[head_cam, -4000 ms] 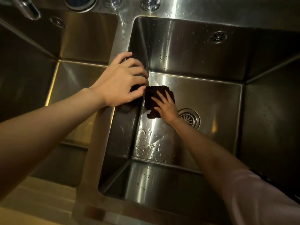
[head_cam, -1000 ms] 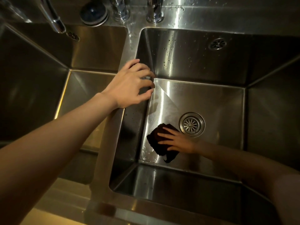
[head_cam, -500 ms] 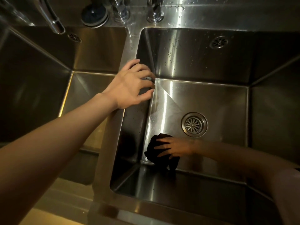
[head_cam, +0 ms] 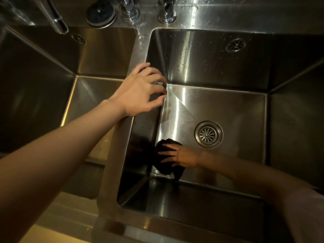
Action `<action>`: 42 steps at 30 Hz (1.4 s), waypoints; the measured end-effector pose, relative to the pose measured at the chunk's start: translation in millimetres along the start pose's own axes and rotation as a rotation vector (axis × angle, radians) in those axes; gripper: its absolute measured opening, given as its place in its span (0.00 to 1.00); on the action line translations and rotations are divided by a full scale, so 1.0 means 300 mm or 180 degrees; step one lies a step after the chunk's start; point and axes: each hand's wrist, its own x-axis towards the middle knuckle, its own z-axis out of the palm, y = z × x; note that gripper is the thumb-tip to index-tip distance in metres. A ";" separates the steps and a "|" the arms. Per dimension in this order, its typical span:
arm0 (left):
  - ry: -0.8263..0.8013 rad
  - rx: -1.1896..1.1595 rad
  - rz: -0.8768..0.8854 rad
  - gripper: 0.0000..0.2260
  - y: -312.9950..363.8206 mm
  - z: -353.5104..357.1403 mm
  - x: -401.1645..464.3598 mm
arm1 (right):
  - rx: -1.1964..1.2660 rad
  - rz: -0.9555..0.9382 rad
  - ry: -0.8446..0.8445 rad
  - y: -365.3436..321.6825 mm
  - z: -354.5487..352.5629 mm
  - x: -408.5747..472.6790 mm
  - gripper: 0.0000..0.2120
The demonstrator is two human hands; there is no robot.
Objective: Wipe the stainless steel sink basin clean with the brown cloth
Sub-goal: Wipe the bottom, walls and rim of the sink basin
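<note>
Dim, warm light — steel glare, edges warped.

No text, label, brand mark, number or sign can be read anywhere in this view — the steel surfaces carry only reflections and water drops.

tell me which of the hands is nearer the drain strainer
Right. The right hand presses the brown cloth just beside the drain strainer; the left hand rests up on the sink divider.
</note>
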 end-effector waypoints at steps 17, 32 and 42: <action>-0.0101 -0.0013 -0.0036 0.20 0.003 -0.005 0.002 | -0.0069 -0.0189 0.0239 0.000 -0.061 -0.231 0.18; -0.0125 0.0031 -0.0037 0.20 0.001 -0.008 -0.001 | 0.0636 0.0344 0.0656 -0.106 -0.015 -0.022 0.27; -0.0303 0.0085 0.0185 0.21 0.018 -0.030 -0.003 | 0.0401 0.1678 0.0243 -0.036 0.005 -0.111 0.26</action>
